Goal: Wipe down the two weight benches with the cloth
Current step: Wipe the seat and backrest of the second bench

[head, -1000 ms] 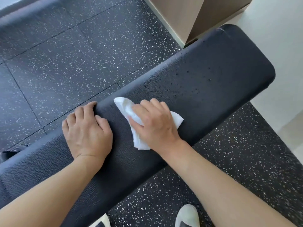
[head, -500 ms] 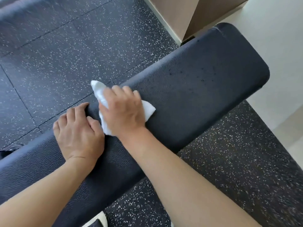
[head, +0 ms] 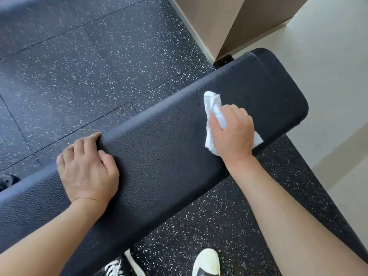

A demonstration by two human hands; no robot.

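Note:
A black padded weight bench (head: 169,152) runs diagonally from the lower left to the upper right. My right hand (head: 233,132) presses a crumpled white cloth (head: 214,108) flat on the pad near its right end, fingers closed over it. My left hand (head: 87,172) rests on the pad's far edge at the left, fingers curled over the side and holding nothing. Only one bench is fully in view; a dark padded edge (head: 29,3) shows at the top left.
Black speckled rubber floor tiles (head: 79,76) surround the bench. A tan wooden cabinet corner (head: 223,22) stands just beyond the bench's far end. Pale flooring (head: 328,66) lies to the right. My two shoes (head: 207,261) show under the bench's near edge.
My right hand has slid the cloth along the pad from beside my left hand out toward the bench's right end. My left hand has stayed on the far edge.

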